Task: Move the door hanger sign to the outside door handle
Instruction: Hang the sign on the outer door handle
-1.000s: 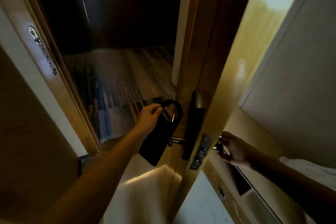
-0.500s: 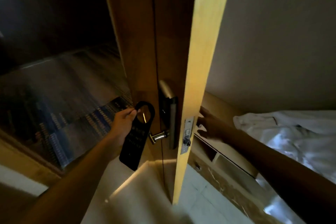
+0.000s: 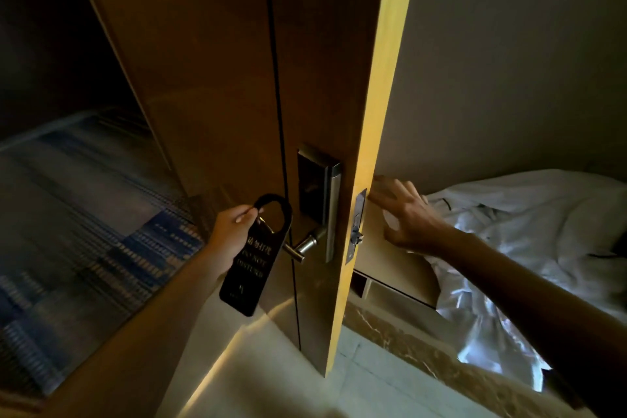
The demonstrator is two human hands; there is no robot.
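Observation:
A black "Do Not Disturb" door hanger sign (image 3: 252, 258) hangs from my left hand (image 3: 234, 231), which pinches its looped top. The loop sits just left of the silver outside door handle (image 3: 302, 246), whose tip is close behind the sign; whether they touch I cannot tell. The handle belongs to a dark lock plate (image 3: 317, 193) on the brown wooden door (image 3: 220, 78). My right hand (image 3: 402, 214) is behind the door's yellow edge (image 3: 380, 153), fingers spread, flat against the inner face near the latch (image 3: 356, 231).
Patterned blue corridor carpet (image 3: 68, 214) lies at left. White bedding (image 3: 529, 231) and a low wooden shelf unit (image 3: 393, 275) are at right, behind the door. Pale floor tiles (image 3: 258, 366) run below the door.
The view swung right and closer to the door. My right hand left the inner handle and now rests spread on the door. The sign stays in my left hand, near the outside handle.

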